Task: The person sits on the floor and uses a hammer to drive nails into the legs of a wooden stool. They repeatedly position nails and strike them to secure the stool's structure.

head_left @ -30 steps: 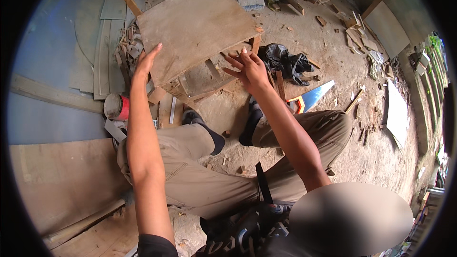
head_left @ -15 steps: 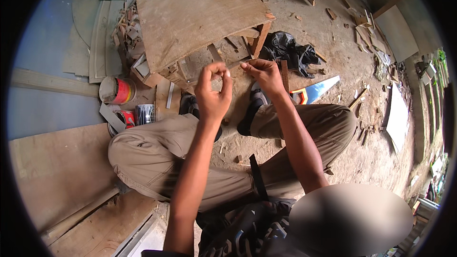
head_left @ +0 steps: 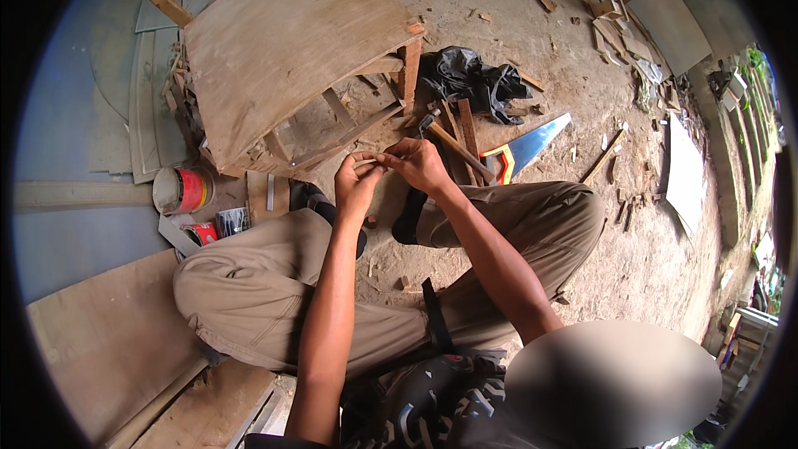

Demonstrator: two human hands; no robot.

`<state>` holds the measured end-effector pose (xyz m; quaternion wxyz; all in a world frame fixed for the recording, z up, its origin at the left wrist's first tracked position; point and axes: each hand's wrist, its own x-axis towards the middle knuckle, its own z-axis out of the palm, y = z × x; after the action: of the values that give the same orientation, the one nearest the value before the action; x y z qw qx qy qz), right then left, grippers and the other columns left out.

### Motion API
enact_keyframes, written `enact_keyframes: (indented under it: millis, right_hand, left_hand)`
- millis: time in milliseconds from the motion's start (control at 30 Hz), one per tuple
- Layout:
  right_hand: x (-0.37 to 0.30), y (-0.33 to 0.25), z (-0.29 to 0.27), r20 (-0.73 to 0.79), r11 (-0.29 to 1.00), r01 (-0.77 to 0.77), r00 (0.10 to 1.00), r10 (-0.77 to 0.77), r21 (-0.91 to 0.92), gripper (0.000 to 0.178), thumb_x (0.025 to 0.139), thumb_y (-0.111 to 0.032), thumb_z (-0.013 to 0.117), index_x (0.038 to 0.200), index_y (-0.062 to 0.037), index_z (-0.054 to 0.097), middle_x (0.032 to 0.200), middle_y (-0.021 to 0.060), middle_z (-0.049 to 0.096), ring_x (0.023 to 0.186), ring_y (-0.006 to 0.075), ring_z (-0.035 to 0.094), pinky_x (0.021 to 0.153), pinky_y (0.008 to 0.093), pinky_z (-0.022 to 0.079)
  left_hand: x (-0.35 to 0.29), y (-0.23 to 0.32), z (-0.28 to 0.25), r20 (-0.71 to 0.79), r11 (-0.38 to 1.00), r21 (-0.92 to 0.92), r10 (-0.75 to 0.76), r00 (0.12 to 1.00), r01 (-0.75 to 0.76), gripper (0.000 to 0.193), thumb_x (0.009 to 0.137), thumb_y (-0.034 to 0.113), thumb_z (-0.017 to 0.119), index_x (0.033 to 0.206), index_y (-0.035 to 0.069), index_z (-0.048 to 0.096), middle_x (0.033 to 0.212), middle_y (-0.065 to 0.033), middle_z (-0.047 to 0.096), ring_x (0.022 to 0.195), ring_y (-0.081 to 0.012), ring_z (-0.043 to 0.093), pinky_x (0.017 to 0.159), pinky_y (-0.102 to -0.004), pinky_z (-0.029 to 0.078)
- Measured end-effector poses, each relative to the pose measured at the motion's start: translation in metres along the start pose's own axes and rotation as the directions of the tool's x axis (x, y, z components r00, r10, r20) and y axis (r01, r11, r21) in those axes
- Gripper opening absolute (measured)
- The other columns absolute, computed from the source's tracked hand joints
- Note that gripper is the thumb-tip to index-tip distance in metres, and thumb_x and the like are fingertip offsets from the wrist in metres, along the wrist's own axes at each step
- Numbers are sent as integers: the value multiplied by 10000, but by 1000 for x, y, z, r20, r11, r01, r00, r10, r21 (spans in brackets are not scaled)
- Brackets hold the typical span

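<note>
My left hand and my right hand meet in front of the low wooden table, fingertips touching. Both are closed in a pinch; whatever lies between the fingers is too small to make out. A hammer rests on the ground just beyond my right hand, beside reddish-brown wood strips. Farther right lies a handsaw with an orange and black handle. The table has a plywood top and an open wooden frame below its near edge.
Paint cans stand by the wall at left. A crumpled black plastic bag lies past the hammer. Wood offcuts litter the dirt floor at right, near a white sheet. Boards are at lower left.
My hands have come together from slightly apart and sit lower in the picture. The view has shifted, with the table now farther left, and the hammer has come into sight.
</note>
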<state>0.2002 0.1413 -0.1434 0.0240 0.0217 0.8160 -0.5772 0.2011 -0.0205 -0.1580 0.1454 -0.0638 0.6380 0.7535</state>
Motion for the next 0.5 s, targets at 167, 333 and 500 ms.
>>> enact_keyframes:
  millis: [167, 333, 500]
  right_hand:
    - [3, 14, 0, 38, 997, 20, 999, -23, 71, 272, 867, -257, 772, 889, 13, 741, 754, 70, 675, 682, 98, 572, 607, 305, 462]
    - [25, 71, -14, -151, 983, 59, 988, -33, 175, 472, 936, -401, 666, 1140, 24, 671, 1037, 199, 708, 952, 260, 681, 816, 378, 524]
    - [7, 167, -64, -595, 698, -509, 790, 147, -504, 448, 827, -353, 688, 1096, -5, 601, 1074, 266, 606, 993, 433, 613, 862, 502, 498]
  left_hand:
    - [11, -12, -6, 64, 997, 31, -71, 995, 69, 276, 877, -30, 670, 1145, -31, 605, 990, -133, 728, 944, -162, 689, 867, -263, 530]
    - [47, -10, -35, -73, 947, 321, 27, 997, -2, 291, 858, 25, 720, 1147, 8, 688, 977, -106, 742, 935, -142, 689, 845, -267, 524]
    - [99, 4, -92, -51, 626, 764, 299, 953, -155, 177, 860, 155, 734, 995, 42, 749, 944, -145, 748, 905, -251, 726, 779, -323, 544]
